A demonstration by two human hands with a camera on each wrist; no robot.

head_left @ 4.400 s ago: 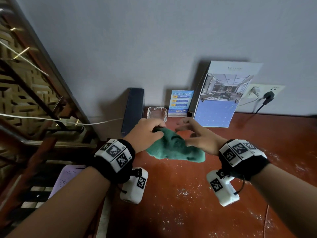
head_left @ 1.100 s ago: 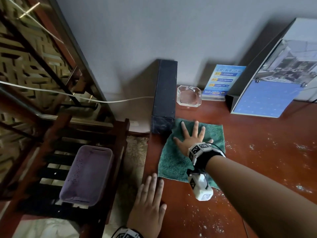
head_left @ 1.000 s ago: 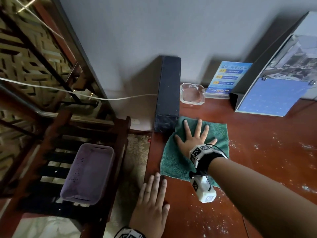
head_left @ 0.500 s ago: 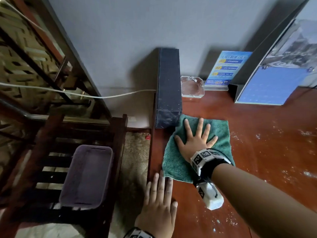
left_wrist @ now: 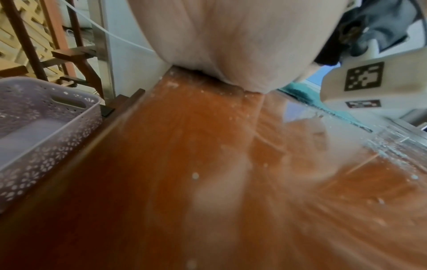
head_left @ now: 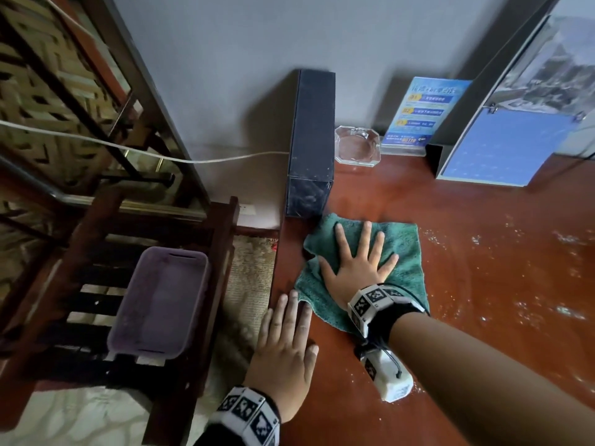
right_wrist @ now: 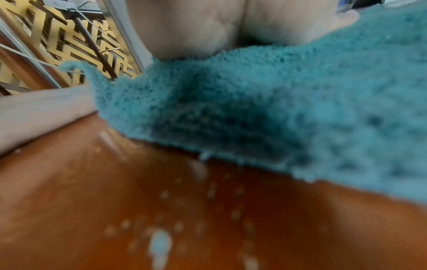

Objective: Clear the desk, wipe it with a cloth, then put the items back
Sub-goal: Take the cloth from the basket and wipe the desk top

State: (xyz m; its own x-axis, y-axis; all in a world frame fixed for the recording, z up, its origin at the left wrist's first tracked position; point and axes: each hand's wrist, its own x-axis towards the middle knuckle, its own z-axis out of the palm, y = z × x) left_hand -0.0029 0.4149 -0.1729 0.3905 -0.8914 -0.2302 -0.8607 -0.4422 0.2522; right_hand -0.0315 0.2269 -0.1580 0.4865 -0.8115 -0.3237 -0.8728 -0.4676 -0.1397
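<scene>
A green cloth (head_left: 402, 252) lies spread on the red-brown desk (head_left: 483, 268) near its left edge. My right hand (head_left: 357, 262) presses flat on the cloth with fingers spread and straight. My left hand (head_left: 286, 342) rests flat on the desk at its left edge, fingertips close to the cloth's near corner. In the right wrist view the cloth (right_wrist: 277, 109) bunches under my palm over the dusty desk (right_wrist: 161, 210). In the left wrist view the palm of my left hand (left_wrist: 231, 45) sits on the desk (left_wrist: 208, 164). White specks lie scattered on the wood.
A dark box (head_left: 310, 140) lies along the desk's left edge. A glass ashtray (head_left: 357, 146), a blue sign card (head_left: 421, 114) and a standing calendar (head_left: 515, 123) line the wall. A lilac basket (head_left: 161, 304) sits on a dark wooden rack left of the desk.
My right hand has slid the cloth a little toward me along the left edge, bunching its left side. My left hand stays flat on the desk's edge.
</scene>
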